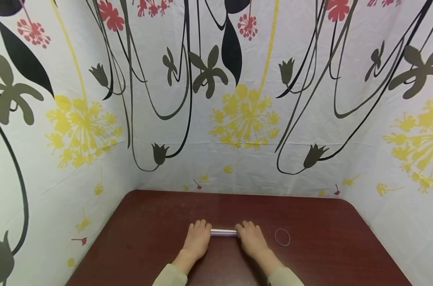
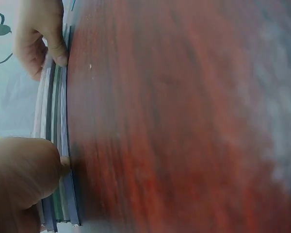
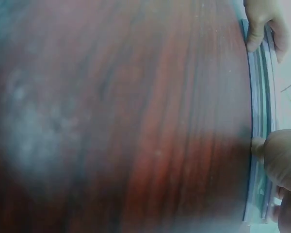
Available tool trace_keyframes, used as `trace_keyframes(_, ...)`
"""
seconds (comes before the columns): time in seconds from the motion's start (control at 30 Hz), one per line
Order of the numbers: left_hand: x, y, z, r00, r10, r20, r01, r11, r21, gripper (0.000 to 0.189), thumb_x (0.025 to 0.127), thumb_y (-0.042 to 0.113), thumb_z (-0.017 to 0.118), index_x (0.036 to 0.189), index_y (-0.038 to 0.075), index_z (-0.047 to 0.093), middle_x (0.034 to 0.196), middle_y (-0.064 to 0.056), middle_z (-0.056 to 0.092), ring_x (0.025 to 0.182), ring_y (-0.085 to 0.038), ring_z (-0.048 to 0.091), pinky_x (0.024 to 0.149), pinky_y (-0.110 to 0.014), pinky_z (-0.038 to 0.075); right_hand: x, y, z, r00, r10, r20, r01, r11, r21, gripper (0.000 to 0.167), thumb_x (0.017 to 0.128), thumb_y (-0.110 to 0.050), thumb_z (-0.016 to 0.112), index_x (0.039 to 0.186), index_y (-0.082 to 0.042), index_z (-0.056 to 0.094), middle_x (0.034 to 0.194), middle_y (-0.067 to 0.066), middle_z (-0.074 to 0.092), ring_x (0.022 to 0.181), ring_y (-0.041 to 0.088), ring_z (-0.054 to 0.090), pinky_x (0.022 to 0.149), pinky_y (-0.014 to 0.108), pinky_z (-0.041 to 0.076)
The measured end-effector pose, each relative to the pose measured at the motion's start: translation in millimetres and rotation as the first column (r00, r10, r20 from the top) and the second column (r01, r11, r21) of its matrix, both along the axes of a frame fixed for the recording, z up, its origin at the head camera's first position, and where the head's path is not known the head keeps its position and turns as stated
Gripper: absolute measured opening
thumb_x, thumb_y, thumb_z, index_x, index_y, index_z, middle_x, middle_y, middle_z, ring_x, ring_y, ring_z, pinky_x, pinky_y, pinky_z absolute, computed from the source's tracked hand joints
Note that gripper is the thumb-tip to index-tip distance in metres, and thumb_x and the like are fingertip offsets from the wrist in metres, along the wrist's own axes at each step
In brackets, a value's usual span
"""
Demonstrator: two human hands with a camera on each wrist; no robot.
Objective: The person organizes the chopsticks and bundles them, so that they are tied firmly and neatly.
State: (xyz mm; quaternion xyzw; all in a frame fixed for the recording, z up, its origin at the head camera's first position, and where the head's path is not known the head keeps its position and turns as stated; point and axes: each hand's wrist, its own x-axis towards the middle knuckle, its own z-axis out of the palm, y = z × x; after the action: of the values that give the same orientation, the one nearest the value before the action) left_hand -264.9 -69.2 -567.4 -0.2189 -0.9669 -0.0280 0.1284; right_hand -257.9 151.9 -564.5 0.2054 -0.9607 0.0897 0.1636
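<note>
A bundle of long, thin, straight strips (image 1: 224, 233) in white, green and dark tones lies crosswise at the middle of the table. My left hand (image 1: 198, 239) grips its left part, thumb on the near side and fingers over the far side. Toward the other end, my right hand (image 1: 253, 240) holds it in the same way. Both wrist views show the strips (image 2: 56, 107) side by side, running between the two hands. What exactly the strips are I cannot tell. Right of my right hand, a thin pale ring like a rubber band (image 1: 289, 237) lies apart on the tabletop.
The dark red-brown wooden table (image 1: 159, 214) has rounded far corners. Behind it and along both sides hangs a white cloth (image 1: 202, 131) printed with flowers and stems, meeting the table's far edge.
</note>
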Motion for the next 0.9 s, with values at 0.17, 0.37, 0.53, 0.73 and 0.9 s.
trace_keyframes(0.17, 1.9, -2.0, 0.2, 1.000, -0.007, -0.014, 0.007, 1.000, -0.018, 0.037, 0.072, 0.013, 0.089, 0.100, 0.012, 0.066, 0.101, -0.007, 0.058, 0.094, -0.026, 0.055, 0.075, -0.039, 0.040, -0.1, 0, -1.4, 1.000, 0.005, -0.004, -0.005, 1.000, 0.012, 0.012, 0.086, -0.010, 0.074, 0.092, -0.012, 0.064, 0.085, 0.005, 0.059, 0.081, 0.026, 0.058, 0.064, 0.041, 0.046)
trace_keyframes(0.37, 2.3, -3.1, -1.0, 1.000, -0.007, 0.004, 0.007, 0.999, -0.037, 0.036, 0.075, 0.012, 0.087, 0.104, 0.013, 0.065, 0.101, -0.006, 0.060, 0.094, -0.026, 0.055, 0.076, -0.039, 0.041, 1.5, 0, -2.2, 1.000, 0.013, 0.007, -0.013, 0.999, 0.042, 0.017, 0.084, -0.002, 0.074, 0.095, -0.010, 0.063, 0.088, 0.007, 0.062, 0.083, 0.027, 0.059, 0.065, 0.043, 0.047)
trace_keyframes(0.53, 3.8, -3.7, 0.2, 0.999, -0.014, 0.028, 0.016, 0.998, -0.061, 0.023, 0.084, 0.007, 0.076, 0.102, 0.010, 0.063, 0.098, -0.008, 0.058, 0.092, -0.027, 0.055, 0.079, -0.041, 0.046, 4.6, 1, -1.5, 0.996, 0.046, 0.073, -0.051, 0.995, 0.081, 0.036, 0.074, 0.008, 0.073, 0.102, -0.009, 0.059, 0.092, 0.008, 0.060, 0.088, 0.029, 0.058, 0.070, 0.046, 0.047)
trace_keyframes(0.73, 7.1, -4.2, 10.3, 0.997, -0.031, 0.072, 0.039, 0.993, -0.112, 0.020, 0.087, 0.005, 0.073, 0.104, 0.008, 0.062, 0.102, -0.010, 0.062, 0.097, -0.030, 0.061, 0.090, -0.046, 0.051, 6.7, 4, 6.0, 0.991, 0.075, 0.107, -0.086, 0.991, 0.099, 0.034, 0.072, 0.009, 0.073, 0.099, -0.006, 0.059, 0.092, 0.008, 0.058, 0.089, 0.028, 0.057, 0.076, 0.048, 0.051)
trace_keyframes(0.9, 7.1, -9.7, 14.4, 0.994, -0.075, 0.080, 0.081, 0.994, -0.075, 0.018, 0.092, 0.023, 0.072, 0.099, 0.011, 0.060, 0.093, -0.005, 0.067, 0.089, -0.024, 0.065, 0.082, -0.042, 0.051, 8.6, 7, 14.1, 0.989, 0.113, 0.092, -0.121, 0.989, 0.082, 0.022, 0.083, 0.001, 0.070, 0.095, -0.011, 0.056, 0.087, 0.004, 0.063, 0.081, 0.025, 0.061, 0.070, 0.044, 0.048)
